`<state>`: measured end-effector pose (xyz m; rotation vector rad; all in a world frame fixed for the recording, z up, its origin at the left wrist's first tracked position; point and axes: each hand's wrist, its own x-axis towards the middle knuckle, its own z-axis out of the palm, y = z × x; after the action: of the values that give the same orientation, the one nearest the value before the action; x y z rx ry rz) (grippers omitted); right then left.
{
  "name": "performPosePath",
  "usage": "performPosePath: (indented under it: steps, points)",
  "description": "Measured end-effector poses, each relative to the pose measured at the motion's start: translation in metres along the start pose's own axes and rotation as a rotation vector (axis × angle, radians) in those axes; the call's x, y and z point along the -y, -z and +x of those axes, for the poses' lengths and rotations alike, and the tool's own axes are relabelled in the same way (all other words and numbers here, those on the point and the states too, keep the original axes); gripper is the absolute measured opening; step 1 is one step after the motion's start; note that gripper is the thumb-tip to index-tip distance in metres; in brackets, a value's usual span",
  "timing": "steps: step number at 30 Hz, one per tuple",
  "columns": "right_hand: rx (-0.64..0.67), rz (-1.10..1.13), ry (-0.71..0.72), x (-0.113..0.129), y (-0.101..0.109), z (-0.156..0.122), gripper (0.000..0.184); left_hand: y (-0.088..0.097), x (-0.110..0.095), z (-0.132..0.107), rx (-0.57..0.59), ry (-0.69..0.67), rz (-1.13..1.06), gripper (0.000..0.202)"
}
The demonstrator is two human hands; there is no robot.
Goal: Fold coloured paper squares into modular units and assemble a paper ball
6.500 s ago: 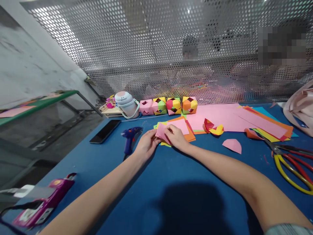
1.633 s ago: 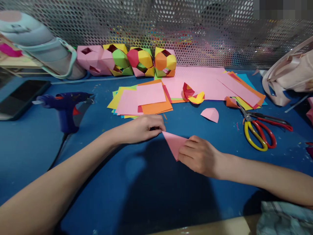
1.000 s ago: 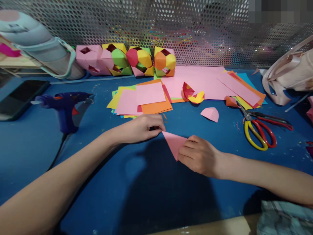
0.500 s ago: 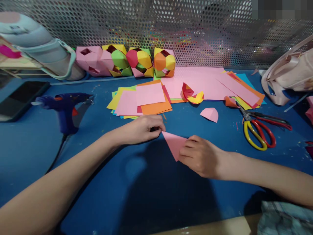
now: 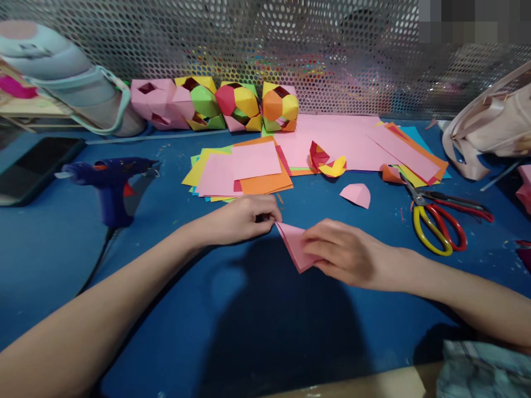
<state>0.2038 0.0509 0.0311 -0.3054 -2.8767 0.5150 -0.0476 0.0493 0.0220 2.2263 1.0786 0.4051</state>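
Note:
A small pink paper [image 5: 293,242], folded into a triangle, lies on the blue table between my two hands. The fingertips of my left hand [image 5: 255,216] pinch its far left corner. My right hand [image 5: 346,251] has its fingers on the right side of the triangle; they are slightly blurred, and the thumb is hidden. Along the lower left side the folded layers stand a little apart. Beyond my right hand rests a cut pink paper piece [image 5: 357,195] with a rounded edge.
Colored paper sheets [image 5: 257,160] are stacked behind my hands, near folded paper balls [image 5: 207,105]. At left are a blue glue gun [image 5: 112,188], a phone [image 5: 39,166] and a bottle [image 5: 78,77]. Scissors [image 5: 435,226] lie right, a bag [image 5: 498,127] behind them.
My right hand has shifted slightly up, with its fingers farther over the triangle. The paper's layers now show a gap along the lower left side. My left hand keeps its place.

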Motion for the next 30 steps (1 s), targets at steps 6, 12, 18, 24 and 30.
performPosePath:
  steps: [6,12,18,24,30]
  points:
    - [-0.085,0.221,-0.206,-0.011,0.020,0.003,0.011,-0.002,0.000,-0.001,-0.045,0.088,-0.051,0.014]
    - [-0.249,0.481,-0.642,-0.015,0.017,0.008,0.022,-0.004,-0.006,0.001,-0.071,0.119,-0.173,0.013]
    - [-0.292,0.709,-0.770,-0.019,0.008,0.008,0.026,-0.010,-0.022,0.004,-0.109,0.157,-0.280,0.020]
    - [-0.292,0.729,-0.785,-0.022,0.006,0.008,0.039,-0.019,-0.030,0.005,-0.164,0.247,-0.356,0.033]
    - [-0.263,1.027,-0.750,-0.032,0.008,0.009,0.037,-0.019,-0.019,0.007,-0.389,0.442,-0.600,0.035]
